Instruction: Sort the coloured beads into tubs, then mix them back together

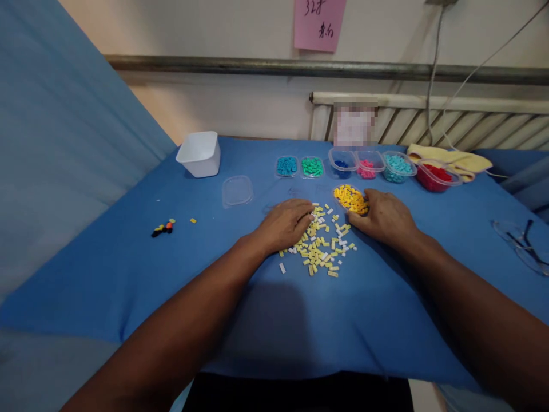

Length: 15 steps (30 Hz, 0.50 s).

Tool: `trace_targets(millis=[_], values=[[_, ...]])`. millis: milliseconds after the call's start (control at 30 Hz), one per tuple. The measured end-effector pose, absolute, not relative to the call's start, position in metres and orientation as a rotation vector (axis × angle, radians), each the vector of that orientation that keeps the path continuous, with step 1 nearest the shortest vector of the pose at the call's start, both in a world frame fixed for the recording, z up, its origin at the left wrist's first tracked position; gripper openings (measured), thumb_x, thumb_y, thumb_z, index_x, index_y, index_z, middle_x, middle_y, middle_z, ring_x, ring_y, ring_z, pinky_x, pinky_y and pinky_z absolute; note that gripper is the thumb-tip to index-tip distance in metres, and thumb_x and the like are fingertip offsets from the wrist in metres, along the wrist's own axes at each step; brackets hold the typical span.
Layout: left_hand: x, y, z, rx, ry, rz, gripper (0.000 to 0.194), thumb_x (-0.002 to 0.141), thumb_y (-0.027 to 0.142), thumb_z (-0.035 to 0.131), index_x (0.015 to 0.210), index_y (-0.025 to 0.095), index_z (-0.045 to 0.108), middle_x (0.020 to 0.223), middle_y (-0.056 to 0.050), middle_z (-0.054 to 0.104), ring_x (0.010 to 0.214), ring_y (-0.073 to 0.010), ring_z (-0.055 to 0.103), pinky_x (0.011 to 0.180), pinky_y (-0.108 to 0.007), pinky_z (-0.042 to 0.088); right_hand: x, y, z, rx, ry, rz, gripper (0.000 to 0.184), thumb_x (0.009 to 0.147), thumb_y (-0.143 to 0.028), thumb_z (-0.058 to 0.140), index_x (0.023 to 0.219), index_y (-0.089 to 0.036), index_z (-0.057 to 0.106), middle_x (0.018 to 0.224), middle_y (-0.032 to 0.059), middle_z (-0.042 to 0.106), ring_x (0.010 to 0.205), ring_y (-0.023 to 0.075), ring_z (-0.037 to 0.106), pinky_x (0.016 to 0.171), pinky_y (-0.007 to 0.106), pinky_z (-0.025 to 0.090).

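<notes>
A loose pile of small pale-yellow and white building bricks [319,246] is spread over the blue cloth in front of me. My left hand [285,228] lies at the pile's upper left side, fingers stretched out and thumb slightly apart, touching the bricks. Just behind the pile, my right hand [388,217] grips the right side of a shallow clear container [335,197] filled with orange-yellow bricks [350,198]. Its thumb is on the near rim and its fingers curl around the far side. Undersides of both hands are hidden.
Along the back stand containers of teal [287,166], green [312,167], dark blue [342,165], pink [367,168], turquoise [398,165] and red bricks [436,174]. A white bin [198,155], clear lid [237,190], several dark bricks [162,229], yellow cloth [454,160] and glasses [523,243] lie around.
</notes>
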<state>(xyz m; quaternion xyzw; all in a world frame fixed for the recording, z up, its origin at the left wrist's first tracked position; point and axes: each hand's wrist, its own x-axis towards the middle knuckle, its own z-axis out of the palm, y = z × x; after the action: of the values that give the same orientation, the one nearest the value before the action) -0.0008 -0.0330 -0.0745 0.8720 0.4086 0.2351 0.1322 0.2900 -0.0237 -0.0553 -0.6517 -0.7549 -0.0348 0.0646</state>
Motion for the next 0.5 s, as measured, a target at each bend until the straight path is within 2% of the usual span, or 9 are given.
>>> trace_targets(millis=[200, 500], values=[[0.002, -0.034, -0.077, 2.539, 1.199, 0.696, 0.035, 0.115, 0.036, 0.047, 0.131, 0.021, 0.075, 0.142, -0.011, 0.078, 0.138, -0.0289, 0.069, 0.125, -0.051, 0.053, 0.292, -0.026, -0.054, -1.962, -2.283, -0.137, 0.065, 0.1, -0.063, 0.063, 0.137, -0.009, 0.069, 0.123, 0.0267, 0.08, 0.113, 0.0445, 0.074, 0.093, 0.049, 0.054], [0.007, -0.04, -0.075, 2.553, 1.23, 0.644, 0.029, 0.115, 0.035, 0.05, 0.119, 0.022, 0.075, 0.13, -0.011, 0.079, 0.131, -0.0279, 0.07, 0.119, -0.047, 0.054, 0.27, -0.018, -0.044, -1.889, -2.324, -0.159, 0.061, 0.1, -0.062, 0.065, 0.134, -0.012, 0.071, 0.125, 0.0265, 0.082, 0.112, 0.0451, 0.077, 0.092, 0.05, 0.057]])
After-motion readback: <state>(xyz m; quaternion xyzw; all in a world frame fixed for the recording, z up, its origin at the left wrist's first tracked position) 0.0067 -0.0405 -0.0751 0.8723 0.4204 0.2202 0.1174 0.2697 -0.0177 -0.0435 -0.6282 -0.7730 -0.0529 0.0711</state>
